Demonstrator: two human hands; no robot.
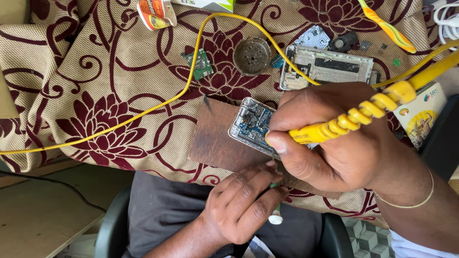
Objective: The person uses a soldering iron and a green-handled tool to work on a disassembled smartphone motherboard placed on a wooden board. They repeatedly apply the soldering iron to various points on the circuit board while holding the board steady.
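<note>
Right hand (334,143) closed around yellow soldering iron (354,117), tip down at opened phone (252,125). Left hand (244,200) at 6 o'clock, gripping a green-and-white tool (276,215). Phone lying on brown board (215,136) over patterned cloth (95,71). At 12 o'clock, a second phone frame (330,67), round speaker (252,56), small green circuit board (201,63).

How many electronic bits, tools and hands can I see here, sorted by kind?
Hands: 2, left hand and right hand
Soldering irons: 1
Opened phones: 2
Small green circuit boards: 1
Round speakers: 1
Total: 7
</note>
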